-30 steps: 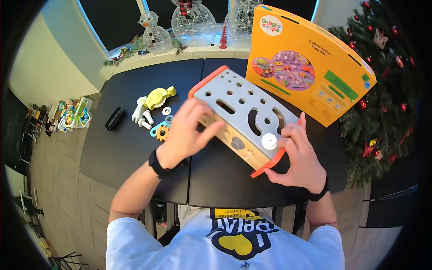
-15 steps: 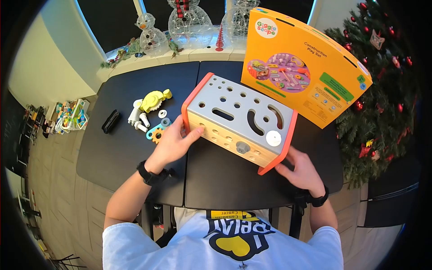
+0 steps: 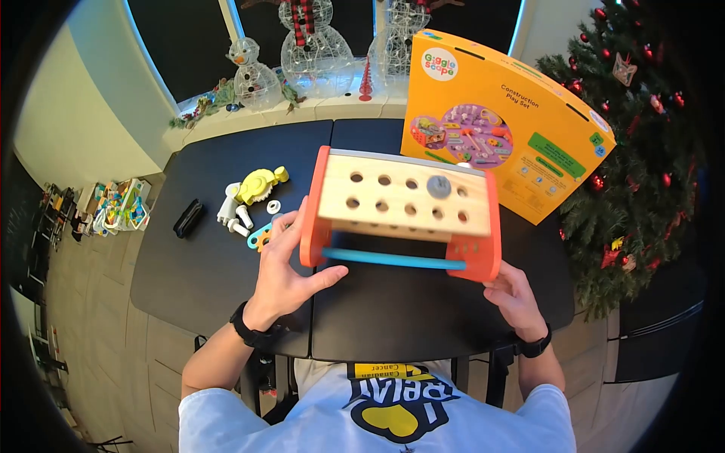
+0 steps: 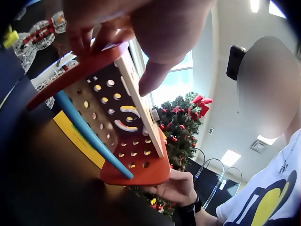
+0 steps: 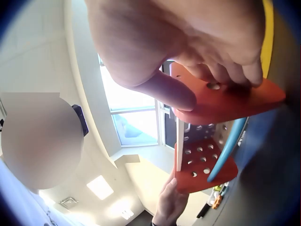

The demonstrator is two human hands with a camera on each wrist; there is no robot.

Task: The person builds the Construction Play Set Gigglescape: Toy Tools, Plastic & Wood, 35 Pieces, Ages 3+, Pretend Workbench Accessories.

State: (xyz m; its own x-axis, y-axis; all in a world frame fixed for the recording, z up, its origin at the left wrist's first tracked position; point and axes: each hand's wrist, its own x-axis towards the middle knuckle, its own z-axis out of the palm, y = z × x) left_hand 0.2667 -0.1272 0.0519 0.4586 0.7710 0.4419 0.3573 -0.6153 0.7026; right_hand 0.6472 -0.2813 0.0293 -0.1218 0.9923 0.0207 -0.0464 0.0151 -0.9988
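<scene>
A toy toolbox point(image 3: 385, 194) is tipped so that its pale wooden side, with rows of round holes, faces up in the head view. A grey bolt head point(image 3: 439, 186) sits in one hole near the right end. The blue handle rod point(image 3: 393, 260) spans the two orange-red end panels on the side toward the person. My left hand point(image 3: 281, 275) holds the left panel point(image 3: 312, 219), thumb spread apart from its fingers. On the opposite end, my right hand point(image 3: 518, 298) grips the right panel point(image 5: 225, 101), its thumb on the panel's edge and fingers against the outer face.
Left of the toolbox lie a yellow toy saw point(image 3: 258, 186), white pieces point(image 3: 240, 219), a white ring point(image 3: 274, 206) and a black case point(image 3: 189, 218). A yellow-orange box point(image 3: 513, 128) stands behind on the black table point(image 3: 204, 294). A Christmas tree point(image 3: 627, 174) is at right.
The toolbox has rolled from grey top up to wooden side up, bringing the blue rod into view. My right hand moved from the top's corner to the lower right panel; my left hand moved to the left panel.
</scene>
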